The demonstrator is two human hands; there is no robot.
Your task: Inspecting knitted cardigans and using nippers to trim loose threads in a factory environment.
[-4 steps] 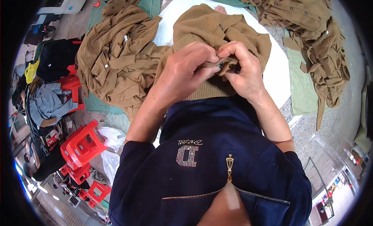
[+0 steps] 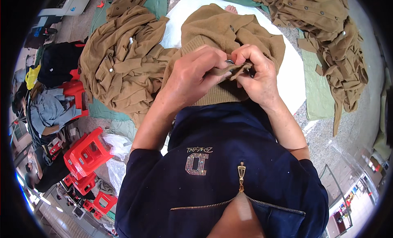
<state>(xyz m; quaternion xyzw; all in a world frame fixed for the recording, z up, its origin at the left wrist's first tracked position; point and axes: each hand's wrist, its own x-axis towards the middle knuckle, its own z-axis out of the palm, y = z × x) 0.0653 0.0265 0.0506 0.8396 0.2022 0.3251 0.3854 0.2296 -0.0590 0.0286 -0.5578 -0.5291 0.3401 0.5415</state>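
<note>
Both hands [image 2: 189, 76] [image 2: 262, 76] pinch a brown garment [image 2: 211, 29]; plastic bags [image 2: 117, 144] lie left.

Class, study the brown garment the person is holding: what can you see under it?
A white sheet spreads out from beneath the brown garment, and bare toes show at the garment's far edge. Anything directly below the middle is covered and cannot be seen.
</note>
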